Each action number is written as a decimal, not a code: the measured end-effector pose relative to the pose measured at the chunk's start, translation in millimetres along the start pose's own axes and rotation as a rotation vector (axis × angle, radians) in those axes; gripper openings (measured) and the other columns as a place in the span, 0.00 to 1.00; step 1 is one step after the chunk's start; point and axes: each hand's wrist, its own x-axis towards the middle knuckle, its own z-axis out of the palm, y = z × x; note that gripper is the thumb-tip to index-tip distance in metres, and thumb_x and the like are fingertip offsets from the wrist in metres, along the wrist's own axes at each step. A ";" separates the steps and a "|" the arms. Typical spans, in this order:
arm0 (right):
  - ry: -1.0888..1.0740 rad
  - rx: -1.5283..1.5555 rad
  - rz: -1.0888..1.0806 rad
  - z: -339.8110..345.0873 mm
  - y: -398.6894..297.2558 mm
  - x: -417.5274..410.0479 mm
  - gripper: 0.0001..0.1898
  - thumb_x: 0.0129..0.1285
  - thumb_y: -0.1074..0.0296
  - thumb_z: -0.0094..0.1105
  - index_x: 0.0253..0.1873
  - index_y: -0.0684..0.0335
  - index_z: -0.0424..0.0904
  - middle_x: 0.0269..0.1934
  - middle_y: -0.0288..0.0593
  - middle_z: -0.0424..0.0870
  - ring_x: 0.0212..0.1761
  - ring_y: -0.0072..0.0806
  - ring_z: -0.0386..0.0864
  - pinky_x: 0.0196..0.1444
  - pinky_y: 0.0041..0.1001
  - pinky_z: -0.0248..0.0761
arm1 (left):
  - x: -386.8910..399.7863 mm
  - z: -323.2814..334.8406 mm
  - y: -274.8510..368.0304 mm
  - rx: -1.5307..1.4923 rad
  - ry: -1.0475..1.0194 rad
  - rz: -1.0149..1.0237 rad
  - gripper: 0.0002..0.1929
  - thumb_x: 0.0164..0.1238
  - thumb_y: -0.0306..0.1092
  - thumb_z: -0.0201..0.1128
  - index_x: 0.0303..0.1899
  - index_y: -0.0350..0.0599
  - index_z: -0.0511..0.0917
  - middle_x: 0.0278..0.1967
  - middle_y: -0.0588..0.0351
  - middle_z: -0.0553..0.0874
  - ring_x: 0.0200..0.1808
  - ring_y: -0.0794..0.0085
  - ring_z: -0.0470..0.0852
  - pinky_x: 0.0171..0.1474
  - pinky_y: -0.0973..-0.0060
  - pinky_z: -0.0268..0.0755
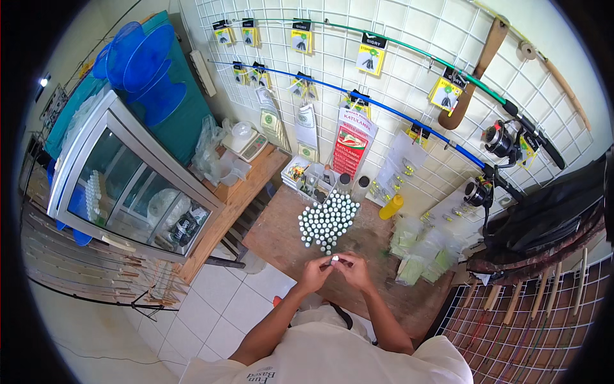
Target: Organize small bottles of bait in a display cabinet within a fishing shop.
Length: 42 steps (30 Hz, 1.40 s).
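My left hand (316,273) and my right hand (352,272) meet over the near edge of the brown wooden table (283,225). Between their fingertips they hold one small bottle with a white cap (335,258); its body is mostly hidden by the fingers. Just beyond the hands, many small bottles with white caps (328,218) stand upright in a tight cluster. To the right of the cluster lie clear plastic packets with pale green inserts (422,249), in a loose heap.
Behind the cluster are a white divided tray (312,180), two black-capped containers (363,182) and a yellow squeeze bottle (391,207). A glass-fronted cabinet (139,177) and a digital scale (247,144) stand left. Fishing rods (412,115) hang on the wire grid ahead.
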 end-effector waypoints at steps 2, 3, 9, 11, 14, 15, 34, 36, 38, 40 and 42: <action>0.011 0.009 -0.014 7.0 -16.8 -3.1 0.14 0.67 0.72 0.72 0.55 0.66 0.88 0.45 0.41 0.87 0.41 0.23 0.85 0.43 0.23 0.78 | -6.0 -4.8 2.5 -0.033 0.071 0.020 0.20 0.74 0.26 0.66 0.64 0.35 0.81 0.51 0.50 0.91 0.50 0.78 0.87 0.54 0.76 0.80; 0.023 0.018 -0.012 10.4 -29.2 -3.4 0.13 0.67 0.72 0.72 0.55 0.67 0.88 0.45 0.41 0.87 0.42 0.23 0.84 0.44 0.23 0.78 | -8.1 -7.8 7.9 -0.034 0.070 0.027 0.20 0.74 0.26 0.66 0.64 0.35 0.81 0.51 0.50 0.91 0.50 0.78 0.87 0.54 0.76 0.80; 0.037 -0.066 -0.060 26.6 -67.3 -2.4 0.12 0.66 0.73 0.72 0.53 0.68 0.88 0.46 0.42 0.86 0.44 0.25 0.84 0.46 0.25 0.78 | -30.4 -33.5 53.2 0.001 0.195 0.065 0.18 0.73 0.30 0.69 0.62 0.39 0.83 0.45 0.44 0.92 0.43 0.76 0.90 0.49 0.72 0.82; 0.028 -0.106 -0.089 35.5 -89.3 -1.5 0.12 0.65 0.73 0.72 0.53 0.68 0.88 0.46 0.42 0.86 0.44 0.25 0.84 0.46 0.25 0.78 | -37.3 -46.9 62.6 0.086 0.214 0.064 0.18 0.73 0.29 0.69 0.62 0.39 0.83 0.47 0.45 0.92 0.46 0.75 0.90 0.50 0.73 0.82; 0.013 -0.086 -0.054 52.5 -118.2 1.6 0.12 0.65 0.74 0.73 0.52 0.67 0.89 0.46 0.41 0.86 0.45 0.26 0.84 0.46 0.26 0.79 | -46.1 -65.4 63.8 -0.046 0.245 0.127 0.19 0.72 0.26 0.68 0.63 0.38 0.82 0.49 0.46 0.92 0.47 0.74 0.89 0.51 0.73 0.83; 0.009 -0.065 -0.110 58.0 -124.0 3.7 0.13 0.64 0.73 0.73 0.52 0.67 0.89 0.46 0.42 0.86 0.43 0.27 0.84 0.46 0.26 0.79 | -49.4 -71.7 67.3 -0.051 0.254 0.129 0.19 0.72 0.26 0.68 0.63 0.38 0.82 0.49 0.46 0.92 0.47 0.74 0.89 0.51 0.73 0.83; -0.312 0.131 -0.352 222.6 -206.1 38.1 0.15 0.63 0.78 0.72 0.55 0.67 0.87 0.48 0.43 0.86 0.45 0.27 0.84 0.48 0.25 0.78 | -150.1 -220.4 94.5 0.171 0.796 0.367 0.16 0.65 0.25 0.74 0.54 0.36 0.86 0.48 0.47 0.90 0.47 0.64 0.90 0.53 0.71 0.81; -0.349 0.143 -0.357 242.8 -213.9 38.1 0.15 0.63 0.78 0.72 0.55 0.68 0.87 0.48 0.43 0.86 0.45 0.26 0.84 0.48 0.25 0.78 | -161.8 -235.7 87.5 0.161 0.837 0.350 0.16 0.65 0.25 0.74 0.54 0.35 0.86 0.48 0.47 0.90 0.46 0.64 0.90 0.52 0.72 0.81; -0.388 0.155 -0.360 262.6 -221.4 37.7 0.16 0.63 0.78 0.72 0.56 0.68 0.86 0.48 0.43 0.86 0.45 0.26 0.84 0.48 0.25 0.78 | -172.3 -250.6 76.7 0.129 0.880 0.372 0.17 0.65 0.22 0.72 0.55 0.34 0.85 0.49 0.49 0.90 0.48 0.69 0.89 0.55 0.74 0.80; -0.429 0.240 -0.395 279.3 -228.0 38.4 0.16 0.64 0.79 0.72 0.57 0.69 0.86 0.48 0.43 0.86 0.46 0.26 0.84 0.48 0.25 0.78 | -183.8 -262.9 74.6 0.100 0.909 0.347 0.17 0.65 0.21 0.72 0.56 0.34 0.85 0.49 0.49 0.90 0.49 0.70 0.89 0.56 0.74 0.80; -0.457 0.238 -0.429 297.6 -230.9 39.6 0.16 0.64 0.79 0.72 0.57 0.70 0.86 0.48 0.43 0.87 0.46 0.26 0.85 0.48 0.25 0.78 | -196.1 -274.3 75.9 0.070 0.939 0.321 0.18 0.65 0.21 0.72 0.56 0.34 0.85 0.50 0.49 0.90 0.50 0.70 0.89 0.57 0.73 0.80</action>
